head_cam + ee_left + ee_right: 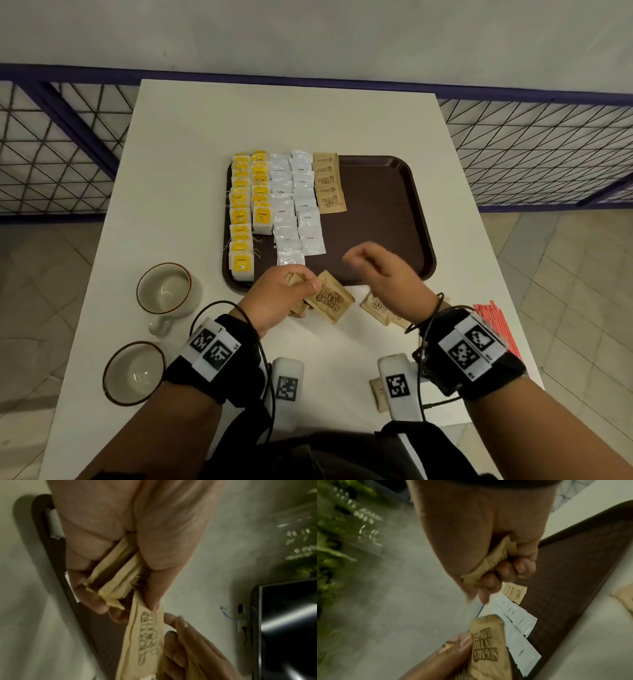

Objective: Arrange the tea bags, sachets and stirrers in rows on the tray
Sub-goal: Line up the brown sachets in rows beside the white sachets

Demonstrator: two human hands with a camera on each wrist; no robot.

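Left hand [277,298]: grips a stack of brown sugar sachets [330,301] at the near edge of the tray [387,212]; right hand [383,270]: clenched round 1 brown sachet [489,562], over the tray; tray holds yellow tea bags [243,219], white coffee sachets [294,205], brown sugar row [328,183]; red stirrers [496,323] on table, right.

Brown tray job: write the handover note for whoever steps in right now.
Left hand grips a bundle of brown sugar sachets at the tray's near edge. Right hand pinches one brown sugar sachet over the brown tray.
Done: two rows of yellow tea bags, two rows of white coffee sachets, the start of a sugar row at the far end.
Left: finish the sugar row, including the loose sugar sachets on the table, then lay out the red stirrers still at the table's right edge.
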